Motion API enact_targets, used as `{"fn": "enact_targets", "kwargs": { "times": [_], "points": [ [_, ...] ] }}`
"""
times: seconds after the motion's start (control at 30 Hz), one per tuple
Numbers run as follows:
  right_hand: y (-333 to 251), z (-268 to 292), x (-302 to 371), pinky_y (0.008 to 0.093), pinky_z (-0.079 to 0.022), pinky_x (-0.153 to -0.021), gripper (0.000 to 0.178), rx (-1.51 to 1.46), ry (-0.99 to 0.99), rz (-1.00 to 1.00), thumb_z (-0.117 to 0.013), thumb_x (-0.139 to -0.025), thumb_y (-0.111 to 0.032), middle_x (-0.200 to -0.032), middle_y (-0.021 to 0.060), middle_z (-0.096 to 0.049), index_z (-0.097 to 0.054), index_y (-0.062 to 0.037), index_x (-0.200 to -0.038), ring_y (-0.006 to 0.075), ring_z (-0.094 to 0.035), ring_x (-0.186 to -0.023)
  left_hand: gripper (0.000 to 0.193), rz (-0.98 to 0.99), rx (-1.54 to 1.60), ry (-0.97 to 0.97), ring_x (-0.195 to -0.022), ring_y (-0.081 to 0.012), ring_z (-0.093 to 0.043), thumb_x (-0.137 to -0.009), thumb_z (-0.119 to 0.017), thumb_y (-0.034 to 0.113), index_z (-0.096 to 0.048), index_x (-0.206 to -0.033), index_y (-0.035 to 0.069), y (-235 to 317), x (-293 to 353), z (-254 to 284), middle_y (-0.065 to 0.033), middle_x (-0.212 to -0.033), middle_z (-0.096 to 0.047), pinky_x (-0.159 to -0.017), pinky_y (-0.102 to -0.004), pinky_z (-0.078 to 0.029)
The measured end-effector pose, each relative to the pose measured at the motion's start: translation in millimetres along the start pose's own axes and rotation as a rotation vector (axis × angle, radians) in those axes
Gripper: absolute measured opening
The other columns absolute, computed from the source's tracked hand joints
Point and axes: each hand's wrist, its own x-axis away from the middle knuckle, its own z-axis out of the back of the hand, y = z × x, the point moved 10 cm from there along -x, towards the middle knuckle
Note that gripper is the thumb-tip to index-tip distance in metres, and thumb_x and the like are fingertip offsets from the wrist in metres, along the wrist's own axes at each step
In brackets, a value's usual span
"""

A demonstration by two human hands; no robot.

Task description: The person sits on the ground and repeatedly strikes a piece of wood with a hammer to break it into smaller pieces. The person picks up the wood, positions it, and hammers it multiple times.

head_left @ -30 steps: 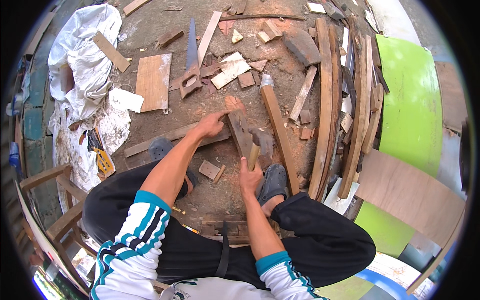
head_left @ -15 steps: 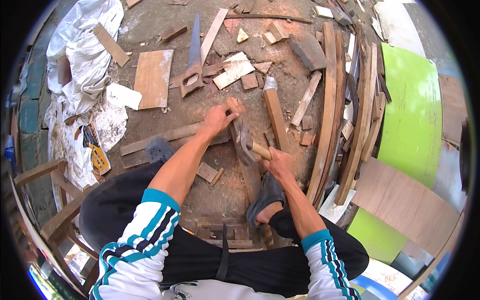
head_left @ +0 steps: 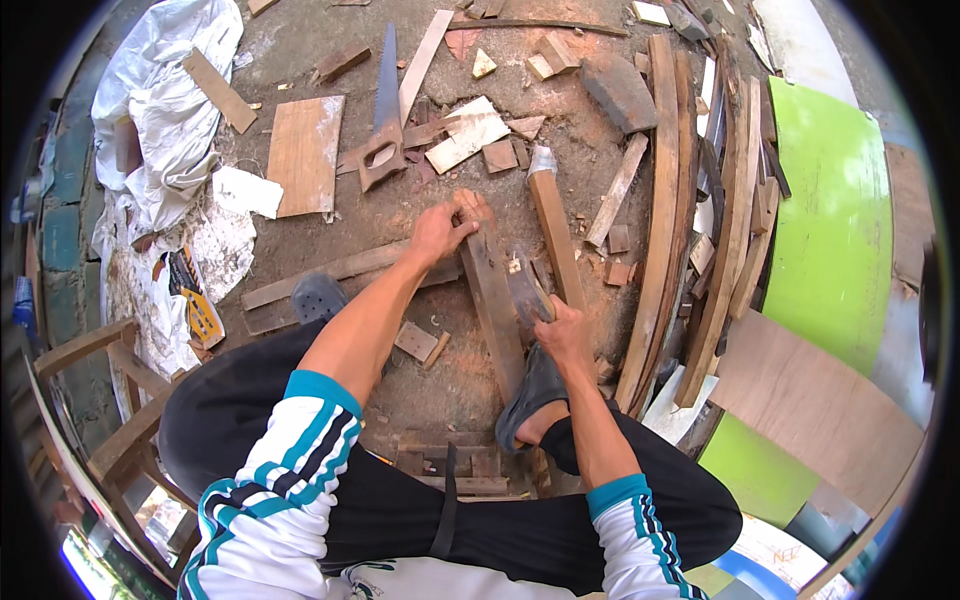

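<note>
My left hand (head_left: pixel 445 228) is closed around the far end of a dark wooden plank (head_left: pixel 490 315). This plank slants toward me, its near end beside my right foot. My right hand (head_left: pixel 565 330) grips a hammer by its pale wooden handle (head_left: pixel 545 307). The hammer's dark metal head (head_left: pixel 524 285) is slightly blurred and appears just right of the plank; whether they touch I cannot tell. Right of the hammer lies a brown wooden post (head_left: pixel 556 235) with a grey-wrapped far end. A handsaw (head_left: pixel 384 120) with a wooden grip rests beyond my left hand.
Long timber strips (head_left: pixel 655 220) are stacked on the right, beside a lime green panel (head_left: pixel 830 220). A plywood square (head_left: pixel 305 157) and a white plastic sack (head_left: pixel 165 100) lie at far left. My shoes (head_left: pixel 530 398) flank the work; a wooden frame (head_left: pixel 110 400) stands at near left.
The hammer head has swung right, off the plank to its right side, and its handle has turned. My right hand shifted slightly right. My left hand stays on the plank's end.
</note>
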Motion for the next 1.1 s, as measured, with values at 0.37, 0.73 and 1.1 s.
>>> {"fn": "enact_targets", "kwargs": {
  "times": [0.37,0.73,1.1],
  "points": [
    [-11,-23,-1,0.0446,-0.047,-0.053,0.017,0.286,-0.160,0.321,-0.070,-0.074,-0.019,-0.064,0.0146,-0.059,-0.057,-0.0082,-0.075,0.0356,-0.061,-0.059,0.038,0.024,0.081,0.008,-0.085,-0.0383,-0.069,-0.078,-0.077,0.037,-0.073,-0.089,0.002,1,0,2,-0.0200,-0.086,-0.071,-0.077,-0.0461,-0.053],
    [7,-22,-41,0.0432,-0.048,-0.051,0.022,0.452,-0.371,0.552,-0.072,-0.065,-0.021,-0.063,0.0076,-0.059,-0.053,-0.0127,-0.072,0.0297,-0.062,-0.058,0.033,-0.046,0.125,0.071,-0.079,-0.0394,-0.068,-0.079,-0.075,0.034,-0.074,-0.089,0.002,8,-2,4,-0.0225,-0.081,-0.070,-0.074,-0.0467,-0.053],
    [6,-6,-75,0.0430,-0.046,-0.049,0.023,0.463,-0.225,0.436,-0.075,-0.069,-0.022,-0.056,0.0089,-0.051,-0.054,-0.0120,-0.069,0.0294,-0.056,-0.050,0.035,-0.013,0.106,0.052,-0.085,-0.0399,-0.068,-0.082,-0.073,0.036,-0.074,-0.095,0.003,6,3,7,-0.0227,-0.090,-0.070,-0.077,-0.0466,-0.053]
  ]
}}
